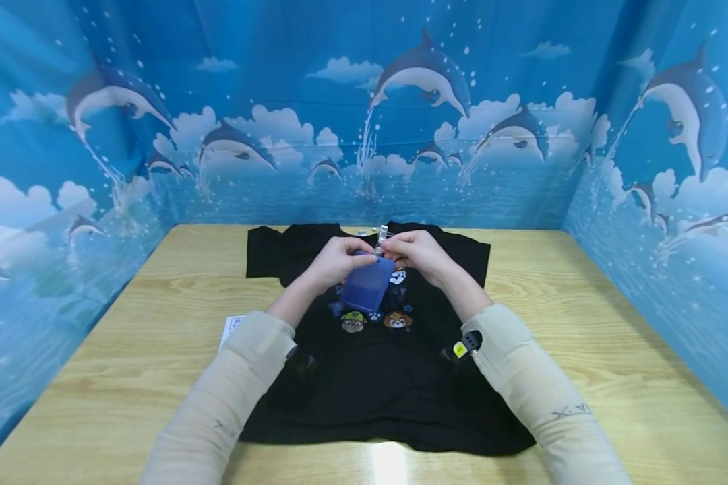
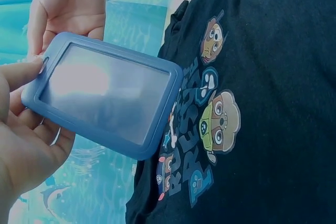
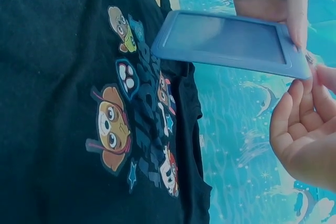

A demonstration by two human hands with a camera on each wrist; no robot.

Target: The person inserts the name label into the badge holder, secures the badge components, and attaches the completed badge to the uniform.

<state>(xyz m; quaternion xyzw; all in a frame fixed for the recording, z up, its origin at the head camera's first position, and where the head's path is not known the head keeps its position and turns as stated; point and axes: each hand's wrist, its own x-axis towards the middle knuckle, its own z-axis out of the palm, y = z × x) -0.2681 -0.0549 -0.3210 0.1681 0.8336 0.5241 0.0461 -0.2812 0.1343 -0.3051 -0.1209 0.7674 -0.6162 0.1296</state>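
Observation:
A blue badge holder (image 1: 367, 286) with a clear window hangs at a tilt over the shirt's chest print. My left hand (image 1: 338, 260) pinches its slotted top end between thumb and fingers; the left wrist view shows the holder (image 2: 107, 95) face on, its window bare. At that same end, my right hand (image 1: 417, 253) pinches the small clear strap clip (image 1: 381, 236) that stands up from the slot. Under both hands a black T-shirt (image 1: 376, 384) lies spread out, printed with cartoon dogs (image 2: 219, 121).
The shirt lies on a light wooden table (image 1: 582, 303). A white printed card (image 1: 231, 327) shows partly from behind my left sleeve. Dolphin-patterned curtains (image 1: 315, 128) enclose the back and both sides. A dark watch-like band (image 1: 472, 341) is on my right wrist.

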